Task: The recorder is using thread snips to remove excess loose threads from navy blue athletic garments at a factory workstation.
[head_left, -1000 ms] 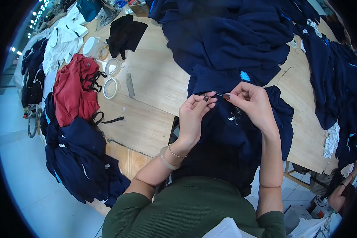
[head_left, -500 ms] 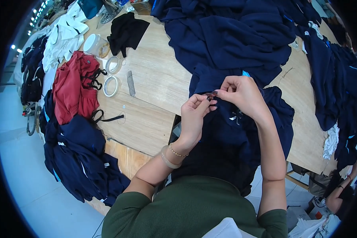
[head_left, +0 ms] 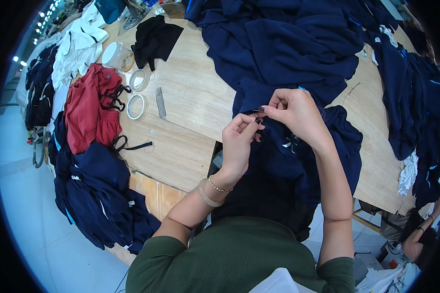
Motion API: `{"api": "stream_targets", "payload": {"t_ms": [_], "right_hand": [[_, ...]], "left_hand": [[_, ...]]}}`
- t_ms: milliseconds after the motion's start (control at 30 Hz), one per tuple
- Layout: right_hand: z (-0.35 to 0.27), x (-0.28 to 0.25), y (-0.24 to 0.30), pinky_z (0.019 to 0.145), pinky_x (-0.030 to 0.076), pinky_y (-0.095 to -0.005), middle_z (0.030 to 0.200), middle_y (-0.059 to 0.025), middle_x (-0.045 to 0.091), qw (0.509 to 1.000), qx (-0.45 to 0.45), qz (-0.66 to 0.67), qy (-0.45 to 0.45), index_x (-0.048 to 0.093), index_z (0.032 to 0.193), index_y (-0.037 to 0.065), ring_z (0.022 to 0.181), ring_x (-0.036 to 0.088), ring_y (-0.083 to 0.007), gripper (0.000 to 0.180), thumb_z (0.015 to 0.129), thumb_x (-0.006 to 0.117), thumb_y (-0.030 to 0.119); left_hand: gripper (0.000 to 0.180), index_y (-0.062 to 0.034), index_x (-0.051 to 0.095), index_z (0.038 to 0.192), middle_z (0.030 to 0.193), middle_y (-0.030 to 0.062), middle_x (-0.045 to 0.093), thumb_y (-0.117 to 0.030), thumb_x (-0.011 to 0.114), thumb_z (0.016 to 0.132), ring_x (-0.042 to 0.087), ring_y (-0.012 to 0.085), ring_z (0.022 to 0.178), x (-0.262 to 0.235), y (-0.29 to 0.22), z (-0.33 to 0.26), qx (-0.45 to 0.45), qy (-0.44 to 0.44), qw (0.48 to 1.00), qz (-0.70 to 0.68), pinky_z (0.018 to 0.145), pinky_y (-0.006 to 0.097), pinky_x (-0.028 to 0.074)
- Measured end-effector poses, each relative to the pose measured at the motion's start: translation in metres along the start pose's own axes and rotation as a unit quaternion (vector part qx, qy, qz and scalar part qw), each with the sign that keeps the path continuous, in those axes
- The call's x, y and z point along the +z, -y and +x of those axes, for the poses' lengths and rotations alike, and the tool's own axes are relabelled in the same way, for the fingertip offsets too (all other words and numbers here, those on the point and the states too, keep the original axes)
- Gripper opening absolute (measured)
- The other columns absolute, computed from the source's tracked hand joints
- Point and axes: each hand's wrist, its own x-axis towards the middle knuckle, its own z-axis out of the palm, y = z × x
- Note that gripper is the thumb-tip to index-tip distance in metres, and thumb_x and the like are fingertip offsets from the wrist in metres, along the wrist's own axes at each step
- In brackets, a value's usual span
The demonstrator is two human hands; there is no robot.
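A navy blue garment [head_left: 298,166] hangs over the near edge of the wooden table [head_left: 190,107] and down toward my lap. My left hand [head_left: 239,144] and my right hand [head_left: 296,110] meet just above it, fingertips almost touching. Together they pinch a small dark item [head_left: 257,115] at the garment's upper edge; what it is cannot be made out. A bracelet and a band sit on my left wrist.
A big heap of navy clothes [head_left: 288,44] covers the far side of the table. A red garment [head_left: 90,115], two tape rolls [head_left: 136,106], a black cloth [head_left: 154,36], white clothes [head_left: 78,46] and more navy pieces [head_left: 98,195] lie at the left. Another person [head_left: 420,239] crouches at lower right.
My two hands have drawn closer together, the right hand moving left toward the left hand's fingertips. The garment has stayed where it was.
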Motion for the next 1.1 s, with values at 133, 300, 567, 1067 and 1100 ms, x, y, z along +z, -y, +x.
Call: {"api": "stream_targets", "payload": {"t_ms": [133,300,567,1067,1100], "right_hand": [[0.002,0.004,-0.002,0.049,0.032,-0.0245,0.054,-0.0029,0.053,1.000,-0.011,0.011,0.000,0.067,0.073,-0.003,0.050,0.045,-0.0080,0.022,0.079,0.073,0.016],[0.004,0.005,0.001,0.052,0.045,-0.0267,0.056,-0.0132,0.063,1.000,-0.003,-0.002,0.000,0.067,0.070,-0.004,0.050,0.060,-0.0181,0.022,0.076,0.073,0.016],[0.002,-0.003,0.001,0.050,0.037,-0.0242,0.054,-0.0063,0.057,0.999,-0.001,0.032,-0.013,0.068,0.074,-0.004,0.050,0.051,-0.0101,0.023,0.080,0.073,0.018],[-0.052,-0.050,-0.061,0.056,0.029,-0.0188,0.074,0.0068,0.050,0.918,0.063,0.326,-0.216,0.060,0.104,0.006,0.065,0.041,-0.0019,0.019,0.098,0.059,0.023],[-0.058,-0.052,-0.063,0.056,0.029,-0.0188,0.074,0.0068,0.050,0.918,0.064,0.325,-0.219,0.060,0.104,0.006,0.065,0.041,-0.0019,0.019,0.098,0.059,0.023]], "left_hand": [[0.005,-0.0032,0.061,0.091,0.107,0.0091,0.068,-0.005,0.060,0.095,0.063,0.0070,0.080,0.001,0.000,0.000,0.003,-0.014,1.000,-0.003,0.063,0.021,0.045],[0.005,-0.0043,0.061,0.090,0.106,0.0078,0.069,-0.006,0.060,0.095,0.063,0.0063,0.080,-0.001,0.001,0.001,0.000,-0.016,1.000,-0.003,0.062,0.020,0.044],[0.007,-0.0039,0.059,0.088,0.112,0.0079,0.069,-0.005,0.059,0.095,0.060,0.0035,0.079,-0.002,-0.009,-0.009,0.035,0.058,0.992,0.106,0.063,0.018,0.044],[0.012,-0.0001,0.062,0.075,0.079,0.0121,0.061,-0.006,0.072,0.078,0.061,0.0302,0.076,-0.026,-0.066,-0.031,0.180,0.133,0.782,0.582,0.068,0.037,0.049],[0.010,-0.0001,0.062,0.077,0.077,0.0113,0.059,-0.005,0.071,0.080,0.060,0.0292,0.073,-0.017,-0.068,-0.030,0.155,0.097,0.784,0.594,0.066,0.036,0.048]]}}
